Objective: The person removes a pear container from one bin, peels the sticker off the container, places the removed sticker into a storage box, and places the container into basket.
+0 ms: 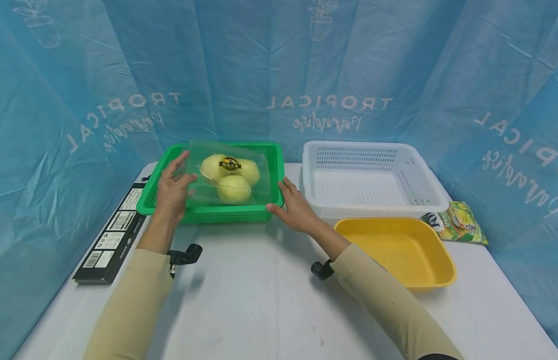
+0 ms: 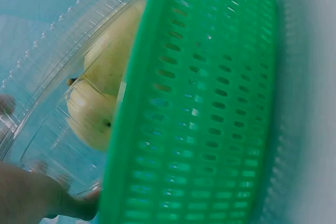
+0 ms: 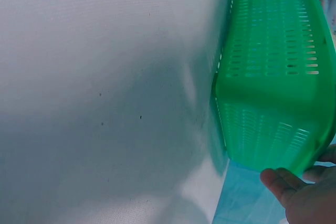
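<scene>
A clear plastic fruit box (image 1: 195, 150) with several pale yellow-green round fruits (image 1: 234, 189) and a black-and-gold label lies in the green basket (image 1: 206, 215). At the box's left end, my left hand (image 1: 171, 190) has its thumb and fingers spread, right at the plastic edge. In the left wrist view some fingers show through the clear plastic, and the basket wall (image 2: 210, 103) hides part of the fruit. My right hand (image 1: 297, 207) touches the basket's near right corner, thumb at the front rim and fingers along the right side. Its fingertips (image 3: 270, 177) rest against the basket's end in the right wrist view.
A white basket (image 1: 373, 209) stands to the right of the green one. In front of it are a yellow tray (image 1: 396, 250), under my right forearm, and a snack packet (image 1: 463, 223). A long black box (image 1: 109, 242) lies at the left. Blue curtains (image 1: 260, 60) surround the table.
</scene>
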`<act>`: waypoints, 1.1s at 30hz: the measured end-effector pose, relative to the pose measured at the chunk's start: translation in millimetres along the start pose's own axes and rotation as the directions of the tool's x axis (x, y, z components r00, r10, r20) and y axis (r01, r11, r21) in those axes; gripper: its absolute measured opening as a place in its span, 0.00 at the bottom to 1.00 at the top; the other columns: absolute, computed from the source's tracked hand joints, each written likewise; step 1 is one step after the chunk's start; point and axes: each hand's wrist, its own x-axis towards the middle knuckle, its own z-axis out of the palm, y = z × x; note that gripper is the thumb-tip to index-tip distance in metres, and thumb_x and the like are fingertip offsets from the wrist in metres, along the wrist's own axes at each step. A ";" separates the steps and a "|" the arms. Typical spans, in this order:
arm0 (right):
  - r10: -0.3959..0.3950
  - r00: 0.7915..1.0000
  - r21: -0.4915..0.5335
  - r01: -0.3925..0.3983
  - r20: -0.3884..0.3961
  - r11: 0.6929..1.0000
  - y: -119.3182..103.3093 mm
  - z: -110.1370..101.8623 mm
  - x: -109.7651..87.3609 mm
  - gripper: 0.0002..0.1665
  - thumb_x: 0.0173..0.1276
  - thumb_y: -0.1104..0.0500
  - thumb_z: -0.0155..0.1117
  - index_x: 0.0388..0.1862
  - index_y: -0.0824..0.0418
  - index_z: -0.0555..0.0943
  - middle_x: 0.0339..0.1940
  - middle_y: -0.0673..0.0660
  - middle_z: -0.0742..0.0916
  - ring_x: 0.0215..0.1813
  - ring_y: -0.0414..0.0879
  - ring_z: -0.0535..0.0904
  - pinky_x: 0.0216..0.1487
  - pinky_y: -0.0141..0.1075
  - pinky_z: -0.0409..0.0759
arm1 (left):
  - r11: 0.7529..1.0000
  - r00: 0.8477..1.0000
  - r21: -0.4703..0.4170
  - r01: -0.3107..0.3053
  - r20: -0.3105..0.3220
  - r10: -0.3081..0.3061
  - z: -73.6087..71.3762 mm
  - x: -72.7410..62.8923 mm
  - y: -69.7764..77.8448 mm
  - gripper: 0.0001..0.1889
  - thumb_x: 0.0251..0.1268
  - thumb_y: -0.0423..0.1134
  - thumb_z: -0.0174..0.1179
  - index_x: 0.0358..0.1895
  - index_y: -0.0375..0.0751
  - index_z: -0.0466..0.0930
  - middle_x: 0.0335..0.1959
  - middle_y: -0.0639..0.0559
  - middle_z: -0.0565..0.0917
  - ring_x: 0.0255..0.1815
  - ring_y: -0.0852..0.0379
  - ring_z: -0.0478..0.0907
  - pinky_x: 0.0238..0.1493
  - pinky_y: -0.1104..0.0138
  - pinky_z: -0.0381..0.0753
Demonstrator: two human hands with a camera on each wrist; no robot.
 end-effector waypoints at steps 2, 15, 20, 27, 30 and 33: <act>0.000 1.000 0.001 0.000 0.002 1.000 0.2 -0.1 0.0 0.48 0.70 0.37 0.48 0.76 0.62 0.46 0.79 0.61 0.47 0.77 0.61 0.50 0.73 0.57 0.55 | 1.000 1.000 -0.019 -0.009 -0.007 0.009 0.3 -2.1 4.9 0.31 0.67 0.31 0.51 0.70 0.63 0.61 0.77 0.58 0.49 0.78 0.49 0.44 0.48 0.58 0.67; -0.007 1.000 0.000 0.007 -0.001 1.000 -0.4 -0.5 0.2 0.48 0.71 0.38 0.49 0.76 0.64 0.46 0.78 0.62 0.48 0.76 0.62 0.51 0.72 0.56 0.56 | 0.983 0.996 -0.167 -0.078 -0.045 0.071 0.6 -28.6 38.9 0.30 0.66 0.28 0.52 0.69 0.59 0.64 0.77 0.61 0.43 0.79 0.55 0.41 0.67 0.43 0.56; -0.008 1.000 -0.003 0.008 -0.002 1.000 -0.4 -0.7 0.8 0.48 0.70 0.38 0.49 0.76 0.64 0.47 0.78 0.62 0.49 0.76 0.62 0.52 0.72 0.56 0.57 | 0.976 0.995 -0.204 -0.079 -0.072 0.066 0.4 -39.8 49.1 0.30 0.66 0.27 0.52 0.68 0.59 0.65 0.77 0.58 0.46 0.79 0.56 0.42 0.69 0.40 0.52; 0.003 1.000 0.004 -0.003 0.001 1.000 1.1 -1.0 1.1 0.48 0.70 0.37 0.49 0.76 0.63 0.47 0.78 0.61 0.49 0.76 0.61 0.52 0.72 0.55 0.58 | 0.966 0.995 -0.246 -0.082 -0.081 0.063 -2.6 -55.0 60.7 0.30 0.65 0.26 0.53 0.67 0.58 0.67 0.76 0.55 0.45 0.78 0.55 0.43 0.55 0.57 0.73; 0.013 1.000 0.021 -0.013 0.003 1.000 0.7 -2.0 1.1 0.48 0.69 0.37 0.50 0.76 0.63 0.47 0.78 0.61 0.49 0.77 0.60 0.52 0.72 0.55 0.58 | 0.956 0.994 -0.280 -0.086 -0.084 0.065 -4.8 -62.0 65.0 0.30 0.65 0.25 0.51 0.67 0.57 0.66 0.76 0.56 0.44 0.78 0.53 0.40 0.63 0.49 0.68; 0.021 1.000 0.048 -0.021 0.002 0.999 1.2 -2.9 1.2 0.48 0.69 0.39 0.53 0.76 0.62 0.48 0.78 0.60 0.49 0.77 0.59 0.52 0.72 0.54 0.58 | 0.953 0.994 -0.289 -0.088 -0.090 0.065 -6.4 -70.2 67.7 0.30 0.66 0.24 0.50 0.68 0.57 0.66 0.76 0.58 0.43 0.78 0.53 0.38 0.69 0.39 0.55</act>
